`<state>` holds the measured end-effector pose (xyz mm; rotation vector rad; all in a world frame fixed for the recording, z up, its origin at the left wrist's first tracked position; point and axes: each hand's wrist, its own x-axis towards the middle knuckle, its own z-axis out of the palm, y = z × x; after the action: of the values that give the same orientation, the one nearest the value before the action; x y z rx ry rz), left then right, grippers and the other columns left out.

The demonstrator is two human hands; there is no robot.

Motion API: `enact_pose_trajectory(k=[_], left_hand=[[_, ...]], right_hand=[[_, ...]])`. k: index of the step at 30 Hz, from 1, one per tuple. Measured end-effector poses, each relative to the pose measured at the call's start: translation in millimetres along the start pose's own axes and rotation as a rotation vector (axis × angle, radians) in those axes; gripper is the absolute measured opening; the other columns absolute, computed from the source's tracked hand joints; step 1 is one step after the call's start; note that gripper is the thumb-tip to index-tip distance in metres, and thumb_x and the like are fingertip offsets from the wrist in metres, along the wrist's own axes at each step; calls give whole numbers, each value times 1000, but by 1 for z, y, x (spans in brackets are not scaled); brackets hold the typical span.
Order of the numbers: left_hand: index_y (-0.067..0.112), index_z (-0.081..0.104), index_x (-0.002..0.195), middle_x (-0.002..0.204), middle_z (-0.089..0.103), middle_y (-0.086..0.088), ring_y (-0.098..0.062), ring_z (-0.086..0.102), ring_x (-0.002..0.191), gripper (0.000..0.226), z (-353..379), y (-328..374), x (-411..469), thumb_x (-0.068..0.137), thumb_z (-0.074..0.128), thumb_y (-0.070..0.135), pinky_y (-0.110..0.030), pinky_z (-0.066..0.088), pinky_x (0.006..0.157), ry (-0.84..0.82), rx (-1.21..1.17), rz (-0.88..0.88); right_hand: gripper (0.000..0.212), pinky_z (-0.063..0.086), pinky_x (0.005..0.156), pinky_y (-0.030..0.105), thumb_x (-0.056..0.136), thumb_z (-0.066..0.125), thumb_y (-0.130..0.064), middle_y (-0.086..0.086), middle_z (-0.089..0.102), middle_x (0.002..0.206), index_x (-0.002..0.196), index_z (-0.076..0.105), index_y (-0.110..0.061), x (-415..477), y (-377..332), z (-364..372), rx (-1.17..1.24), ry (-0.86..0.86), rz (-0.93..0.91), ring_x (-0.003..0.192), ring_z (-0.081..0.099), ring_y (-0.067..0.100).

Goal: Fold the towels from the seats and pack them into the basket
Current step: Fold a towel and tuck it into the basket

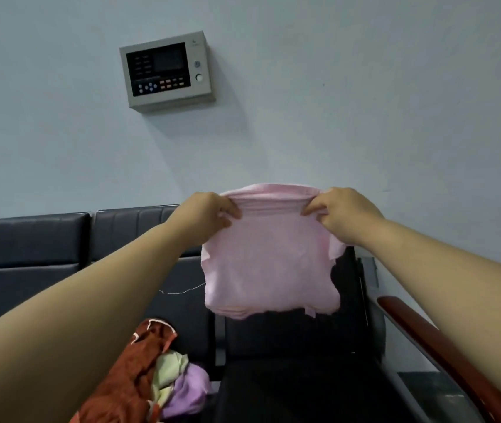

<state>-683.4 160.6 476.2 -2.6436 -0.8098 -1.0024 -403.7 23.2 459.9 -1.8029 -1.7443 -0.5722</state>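
Down low and close, a pile of cloths lies on a dark seat (182, 319): a red-brown towel (121, 383), a light green towel (168, 372) and a purple towel (189, 392), all bunched up and touching each other. Just beside them on the right is another dark seat (288, 377) with nothing lying on the part we can see. On the far right side runs a red-brown wooden armrest (444, 349). Two bare arms reach up and out from the bottom corners. The left hand (209, 213) pinches the top left edge of a pink towel (270, 264), with its fingers curled on the cloth. The right hand (342, 215) pinches the top right edge the same way. The pink towel is up in the air between the two hands, in front of the seat back, and it hangs down in folded layers. A thin loose thread (182, 290) sticks out from its left side. Behind it stand the dark padded seat backs (29, 239) in a row. Farthest away is a pale blue wall (365, 102), and a grey control panel (166, 71) with a dark screen and small buttons hangs on it.
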Motion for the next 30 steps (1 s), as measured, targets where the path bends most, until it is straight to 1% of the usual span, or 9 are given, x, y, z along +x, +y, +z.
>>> enact_pose_trajectory(k=[6, 9, 12, 14, 16, 19, 22, 26, 30], left_hand=[[35, 79, 99, 105, 69, 21, -2, 61, 94, 27, 74, 2, -91, 80, 80, 16, -22, 48, 91, -238, -130, -13], [42, 78, 93, 92, 73, 23, 2, 67, 89, 28, 132, 5, -162, 75, 81, 20, -20, 51, 88, -530, -306, -130], [42, 77, 88, 89, 75, 10, 0, 65, 82, 27, 181, 13, -227, 76, 76, 18, -28, 55, 84, -834, -528, -276], [36, 78, 93, 94, 72, 9, -1, 62, 86, 29, 202, 17, -260, 72, 77, 16, -26, 51, 86, -944, -643, -297], [31, 77, 101, 105, 71, 8, -10, 61, 93, 34, 214, 17, -279, 70, 86, 20, -33, 51, 89, -991, -748, -342], [27, 73, 105, 103, 67, -2, -21, 58, 85, 36, 227, 10, -288, 74, 89, 17, -38, 51, 72, -1024, -860, -452], [29, 74, 96, 94, 67, 2, -14, 61, 79, 31, 250, 4, -299, 75, 84, 9, -35, 55, 70, -966, -831, -524], [23, 72, 98, 90, 65, -6, -17, 63, 71, 29, 272, 3, -307, 76, 85, 10, -31, 57, 65, -1022, -794, -602], [20, 72, 101, 79, 61, -7, -15, 57, 61, 26, 277, 9, -297, 79, 85, 12, -26, 50, 57, -1029, -811, -619]], right_hand=[[36, 48, 102, 30, 91, 68, -13, -19, 61, 114, 108, 78, -43, -88, 8, 59, 84, -341, 33, 111, 60, 10], [39, 49, 99, 24, 85, 71, -12, -18, 69, 116, 102, 80, -45, -149, 11, 110, 137, -627, 89, 107, 64, 5], [33, 57, 69, 24, 83, 78, -19, -14, 73, 90, 96, 79, -49, -203, 7, 144, 255, -936, 194, 78, 68, -1], [30, 48, 45, 20, 85, 78, -18, -12, 70, 73, 104, 80, -40, -227, 6, 156, 318, -1129, 282, 55, 65, -3], [29, 51, 53, 20, 85, 80, -15, -13, 72, 90, 103, 82, -38, -240, 11, 165, 431, -1255, 385, 65, 68, -2], [32, 60, 82, 27, 86, 79, -10, -8, 68, 118, 103, 82, -37, -245, 24, 183, 599, -1271, 527, 101, 72, 11], [37, 55, 101, 33, 84, 77, -13, -13, 56, 133, 101, 80, -46, -250, 25, 217, 583, -1092, 560, 117, 61, 13], [29, 54, 91, 26, 88, 75, -17, -13, 59, 127, 102, 77, -43, -264, 16, 260, 508, -1024, 472, 106, 62, 6], [26, 51, 96, 28, 88, 77, -18, -12, 56, 131, 104, 76, -39, -256, 27, 267, 401, -1080, 469, 112, 58, 10]])
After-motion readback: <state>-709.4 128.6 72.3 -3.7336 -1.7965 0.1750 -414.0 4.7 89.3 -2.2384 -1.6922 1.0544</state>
